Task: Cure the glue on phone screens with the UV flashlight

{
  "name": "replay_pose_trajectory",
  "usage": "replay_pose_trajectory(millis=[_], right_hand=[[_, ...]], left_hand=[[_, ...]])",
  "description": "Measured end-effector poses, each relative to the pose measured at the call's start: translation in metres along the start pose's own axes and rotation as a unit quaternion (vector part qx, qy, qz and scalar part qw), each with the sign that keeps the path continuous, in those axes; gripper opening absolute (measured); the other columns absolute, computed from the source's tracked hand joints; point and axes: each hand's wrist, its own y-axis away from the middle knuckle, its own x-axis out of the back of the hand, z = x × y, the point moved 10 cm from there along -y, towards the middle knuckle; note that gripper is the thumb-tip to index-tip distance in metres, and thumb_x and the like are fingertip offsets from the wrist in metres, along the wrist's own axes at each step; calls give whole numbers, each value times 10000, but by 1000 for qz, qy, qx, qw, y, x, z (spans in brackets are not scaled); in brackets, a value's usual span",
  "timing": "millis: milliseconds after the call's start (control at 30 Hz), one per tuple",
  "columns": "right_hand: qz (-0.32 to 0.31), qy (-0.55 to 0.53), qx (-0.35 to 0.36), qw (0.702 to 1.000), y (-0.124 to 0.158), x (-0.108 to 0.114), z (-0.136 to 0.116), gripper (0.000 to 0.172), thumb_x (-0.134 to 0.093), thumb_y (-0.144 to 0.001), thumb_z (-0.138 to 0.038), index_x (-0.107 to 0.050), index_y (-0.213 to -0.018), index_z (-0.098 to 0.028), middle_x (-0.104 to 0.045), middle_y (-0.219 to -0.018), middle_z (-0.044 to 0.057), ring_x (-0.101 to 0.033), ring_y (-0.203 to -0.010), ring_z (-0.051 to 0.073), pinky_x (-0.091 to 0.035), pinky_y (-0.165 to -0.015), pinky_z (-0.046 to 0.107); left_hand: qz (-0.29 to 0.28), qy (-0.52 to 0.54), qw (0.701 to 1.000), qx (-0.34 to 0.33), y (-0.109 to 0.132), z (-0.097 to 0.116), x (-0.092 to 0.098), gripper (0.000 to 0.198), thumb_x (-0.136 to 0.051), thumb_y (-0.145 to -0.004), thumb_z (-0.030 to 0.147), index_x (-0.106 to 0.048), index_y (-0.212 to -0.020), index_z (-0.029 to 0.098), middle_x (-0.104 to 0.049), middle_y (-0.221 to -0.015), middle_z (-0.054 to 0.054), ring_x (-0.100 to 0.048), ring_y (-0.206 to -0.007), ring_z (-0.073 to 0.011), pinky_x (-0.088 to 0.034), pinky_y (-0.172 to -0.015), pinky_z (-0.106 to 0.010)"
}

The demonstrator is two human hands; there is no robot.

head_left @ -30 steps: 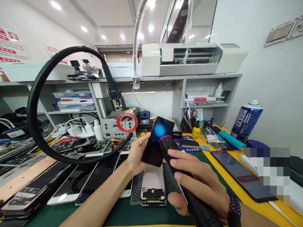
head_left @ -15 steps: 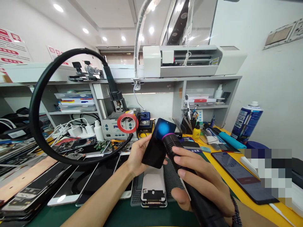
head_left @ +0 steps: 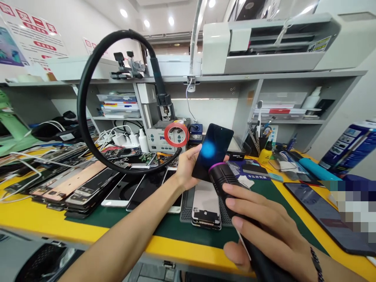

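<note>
My left hand [head_left: 187, 169] grips a dark phone screen [head_left: 219, 143] by its edges, tilted up above the bench. My right hand [head_left: 261, 223] is wrapped round a black flashlight [head_left: 225, 178] with a purple ring at its head. Its blue light makes a round glow on the middle-left of the screen's face. The flashlight head overlaps the screen's lower right; whether they touch I cannot tell. Below them a stack of phone screens [head_left: 206, 199], pale back up, lies on a grey perforated mat [head_left: 185, 207]. The lower part of the held screen is partly hidden.
Phone screens [head_left: 143, 190] and parts lie in rows to the left. A black hose [head_left: 80, 102] loops up from a soldering station [head_left: 158, 141] with red tape [head_left: 167, 135]. At right are a yellow bottle [head_left: 266, 152], a spray can [head_left: 346, 147] and a large phone [head_left: 329, 219].
The head view has tilted down and shifted left, showing the yellow table edge. The glow now sits lower on the screen, nearer its left edge. Both hands keep their holds.
</note>
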Motion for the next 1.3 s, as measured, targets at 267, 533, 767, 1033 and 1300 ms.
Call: replay_pose_trajectory(millis=[267, 533, 767, 1033, 1300], right_hand=[[4, -11, 8, 1000, 1, -4, -6, 198, -690, -916, -241, -639, -983, -61, -674, -1077, 139, -579, -1294, 299, -615, -992, 387], [1, -13, 9, 1000, -5, -1, -10, 188, -692, -925, -267, -654, -933, -83, -710, -1017, 117, -613, -1256, 271, -624, -967, 340], [3, -37, 18, 999, -4, -8, -13, 250, -648, -965, -328, -661, -914, -84, -722, -1003, 121, -633, -1227, 264, -613, -999, 331], [-8, -36, 14, 999, -7, -8, -15, 297, -741, -894, -374, -661, -874, -90, -733, -949, 114, -653, -1194, 250, -604, -991, 282], [6, -42, 8, 999, -5, -8, -15, 230, -726, -900, -307, -657, -889, -88, -732, -947, 118, -660, -1183, 247, -616, -962, 299]], left_hand=[[-19, -9, 1000, -10, 2, 4, -6, 562, -369, -993, 434, -724, -1154, 29, -753, -1091, -213, -743, -900, -335, -563, -846, -451], [-13, 2, 1000, 1, 2, 4, -4, 585, -365, -984, 458, -706, -1198, 34, -748, -1096, -220, -744, -888, -358, -572, -804, -467], [-41, -9, 999, -17, 1, 10, -8, 575, -380, -978, 459, -691, -1200, 30, -712, -1186, -240, -737, -882, -331, -577, -782, -449], [-38, -14, 999, -31, 3, 16, -11, 582, -379, -983, 464, -691, -1187, 18, -694, -1209, -252, -727, -875, -326, -572, -753, -428], [-37, -16, 998, -44, 5, 23, -11, 602, -348, -988, 473, -684, -1219, 30, -699, -1201, -250, -732, -877, -334, -567, -761, -443]])
